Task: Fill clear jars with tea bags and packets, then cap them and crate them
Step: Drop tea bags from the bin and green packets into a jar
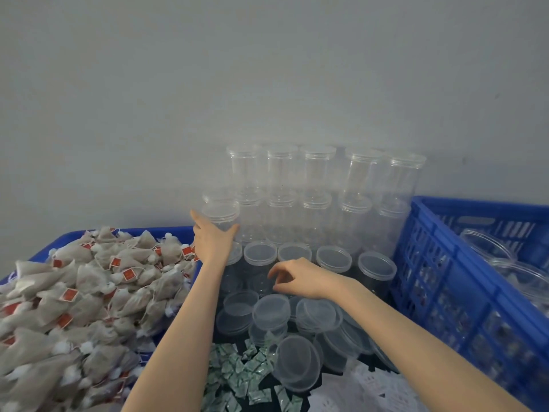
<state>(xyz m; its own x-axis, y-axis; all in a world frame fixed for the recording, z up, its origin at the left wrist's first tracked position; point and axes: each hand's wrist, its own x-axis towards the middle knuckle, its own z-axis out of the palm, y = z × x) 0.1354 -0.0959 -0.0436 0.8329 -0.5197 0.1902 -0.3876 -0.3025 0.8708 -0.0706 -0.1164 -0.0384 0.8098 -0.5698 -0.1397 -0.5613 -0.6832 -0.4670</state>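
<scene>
Empty clear jars [317, 176] with lids stand stacked in two tiers against the wall, with a lower row [334, 259] in front. My left hand [212, 237] reaches to the leftmost jar [220, 214] and grips its body, thumb on the right side and fingers on the left. My right hand [300, 278] hovers over the lower row with fingers loosely curled downward; nothing shows in it. Loose clear lids [271, 312] lie piled under my right forearm. Tea bags [89, 292] with red tags fill a blue tray [166, 231] at left. Small green-white packets [237, 373] lie near the bottom centre.
A blue lattice crate [445, 281] stands at the right and holds clear jars [505, 263]. A plain grey wall closes off the back right behind the jar stack. White lacy paper [377, 388] lies at the bottom right.
</scene>
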